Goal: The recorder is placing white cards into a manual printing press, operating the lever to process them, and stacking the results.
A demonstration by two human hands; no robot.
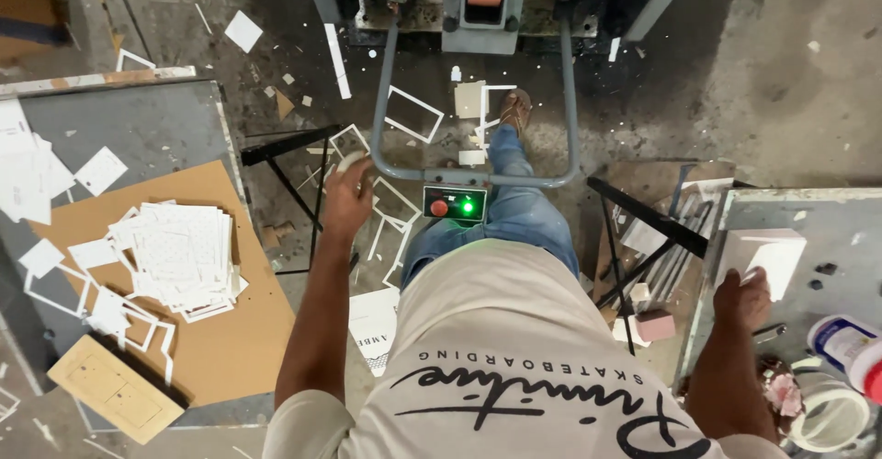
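My left hand (pixel 347 197) hangs over the floor in front of my knee, its fingers closed around a small white piece of card (pixel 352 159). On the grey table to my right, my right hand (pixel 742 297) rests against a stack of white card (pixel 763 255), touching its near edge. Ahead of my knee a grey tube frame (pixel 386 101) carries a small control box (pixel 455 204) with a red button and a lit green one. One sandalled foot (pixel 514 108) rests on the floor inside the frame.
A table on my left holds a brown board (pixel 220 349), a pile of white die-cut sheets (pixel 179 257), cut-out frames and a wooden die board (pixel 115 387). White offcuts litter the concrete floor (pixel 409 114). A tape roll (pixel 827 413) and a jar (pixel 850 344) sit at right.
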